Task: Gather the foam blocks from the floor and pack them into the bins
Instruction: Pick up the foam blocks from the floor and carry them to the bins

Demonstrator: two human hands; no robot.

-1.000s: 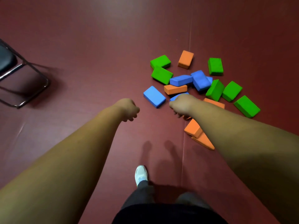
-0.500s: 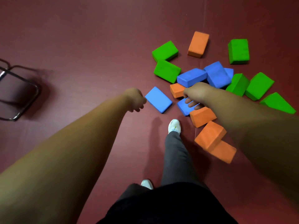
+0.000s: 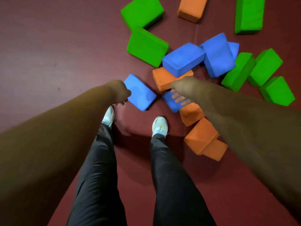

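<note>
Foam blocks in blue, orange and green lie scattered on the dark red floor. My left hand (image 3: 121, 93) hangs with loosely curled fingers at the left edge of a flat blue block (image 3: 140, 93) and holds nothing. My right hand (image 3: 181, 89) hovers palm down over a smaller blue block (image 3: 170, 102), fingers loosely curled just above its top; I cannot tell if they touch it. An orange block (image 3: 162, 78) lies just beyond that hand, partly under a large blue block (image 3: 183, 58). No bin is in view.
Three orange blocks (image 3: 202, 137) are stacked loosely under my right forearm. Green blocks (image 3: 146, 46) lie at the back left, and more green blocks (image 3: 267, 67) at the right. My two feet in white shoes (image 3: 159, 126) stand just short of the pile.
I have stepped closer and bent down, so the pile fills more of the view. Both hands have dropped toward the two near blue blocks. The chair has left the view. No block has moved.
</note>
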